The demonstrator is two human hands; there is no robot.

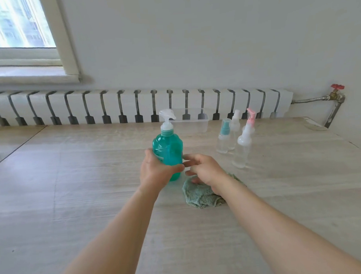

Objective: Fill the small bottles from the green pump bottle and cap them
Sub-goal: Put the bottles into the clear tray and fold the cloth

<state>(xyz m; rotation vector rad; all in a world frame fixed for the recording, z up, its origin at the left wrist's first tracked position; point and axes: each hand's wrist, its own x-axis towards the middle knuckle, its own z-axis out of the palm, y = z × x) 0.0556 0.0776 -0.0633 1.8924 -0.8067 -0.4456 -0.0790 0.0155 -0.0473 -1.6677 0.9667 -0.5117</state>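
The green pump bottle (169, 150) with a clear pump head stands upright on the table near the middle. My left hand (156, 171) grips its lower body, thumb across the front. My right hand (203, 169) hovers just to the right of the bottle with relaxed, spread fingers, holding nothing. Three small clear bottles stand to the right: one with a teal cap (224, 138), one with a white spray cap (235, 124) behind it, and a taller one with a pink pump (243, 146).
A crumpled green cloth (200, 195) lies under my right wrist. A clear plastic tub (192, 123) stands behind the pump bottle. A radiator (132, 105) runs along the wall at the table's far edge, with a red-handled valve (337, 88) at the right.
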